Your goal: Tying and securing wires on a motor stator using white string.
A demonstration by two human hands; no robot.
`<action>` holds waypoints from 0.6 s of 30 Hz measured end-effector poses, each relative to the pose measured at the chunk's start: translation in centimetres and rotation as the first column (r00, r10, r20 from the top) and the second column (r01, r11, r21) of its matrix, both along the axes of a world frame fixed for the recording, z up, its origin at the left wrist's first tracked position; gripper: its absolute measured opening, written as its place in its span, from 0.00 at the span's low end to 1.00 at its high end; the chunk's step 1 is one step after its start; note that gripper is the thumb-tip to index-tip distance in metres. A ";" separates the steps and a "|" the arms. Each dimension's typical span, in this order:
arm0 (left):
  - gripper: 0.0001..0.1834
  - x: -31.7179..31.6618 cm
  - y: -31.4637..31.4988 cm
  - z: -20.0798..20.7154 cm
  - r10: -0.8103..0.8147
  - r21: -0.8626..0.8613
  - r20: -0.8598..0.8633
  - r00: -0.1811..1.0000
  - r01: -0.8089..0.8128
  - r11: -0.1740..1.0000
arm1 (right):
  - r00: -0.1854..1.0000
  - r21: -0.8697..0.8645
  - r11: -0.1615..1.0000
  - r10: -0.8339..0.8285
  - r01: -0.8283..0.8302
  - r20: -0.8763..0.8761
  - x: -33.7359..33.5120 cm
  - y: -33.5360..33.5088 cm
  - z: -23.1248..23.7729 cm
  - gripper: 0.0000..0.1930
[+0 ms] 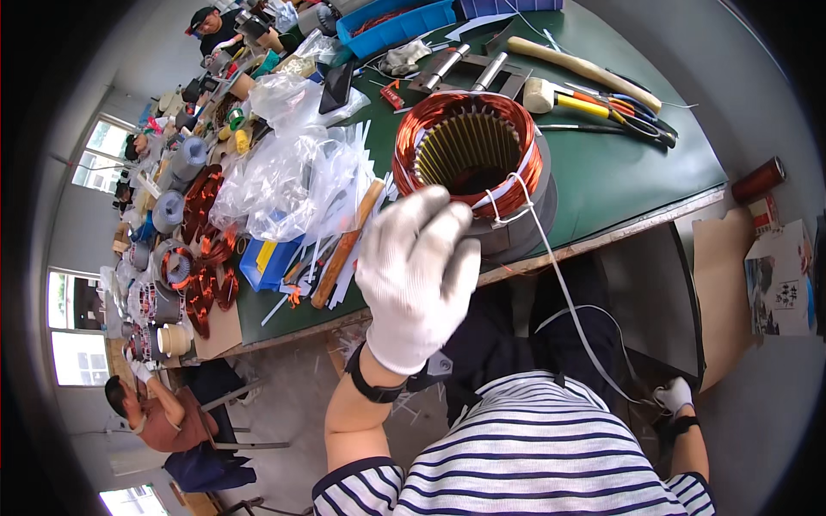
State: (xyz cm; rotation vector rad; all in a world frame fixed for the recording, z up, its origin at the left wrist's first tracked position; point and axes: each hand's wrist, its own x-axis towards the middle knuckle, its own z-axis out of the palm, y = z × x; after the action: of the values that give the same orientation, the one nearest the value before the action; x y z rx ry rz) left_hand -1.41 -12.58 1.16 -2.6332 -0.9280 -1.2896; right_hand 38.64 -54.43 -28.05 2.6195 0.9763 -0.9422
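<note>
Stator core (475, 148), one, ring-shaped, bore facing up, inner slots lined in yellow; stands near the front edge of the green worktable (607, 189), directly before the wearer. Copper winding (422, 118) encircles its upper end, bound in places with white lacing.

White lacing cord (557, 273), one length; leaves the front right of the winding, crosses the table edge and descends past the wearer's lap, with a second strand looping beside it.

Left hand (416, 279), in a white knit glove, black band at the wrist; raised at the stator's front left, back toward the camera, fingers loosely bent. Its palm is hidden; whether it grips or touches anything cannot be told.

Right hand (675, 396), likewise gloved, low and well out to the right; fingers closed, narrow, around the cord.

Right of and behind the stator: mallet (587, 69) with wooden handle and pale head; hand tools (615, 110) with yellow and orange grips.

Left: clear plastic bags (297, 172), black smartphone (336, 88) upon them; wooden stick (348, 245); blue tray (265, 262).

Rear: blue bin (397, 27).

Far left: seated co-worker (176, 417) in a brown shirt.
</note>
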 end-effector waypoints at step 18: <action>0.16 1.7 2.0 -1.5 -0.046 -0.111 0.002 0.999 0.046 0.993 | 0.681 0.899 -0.239 0.589 -0.367 0.435 -20.6 40.5 27.8 0.12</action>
State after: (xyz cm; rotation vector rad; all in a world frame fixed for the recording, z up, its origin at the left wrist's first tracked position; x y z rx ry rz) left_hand 0.32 -10.59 -0.30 -2.7537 -0.9725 -1.2835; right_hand 18.06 -13.92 -0.29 2.0544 3.5140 -0.0170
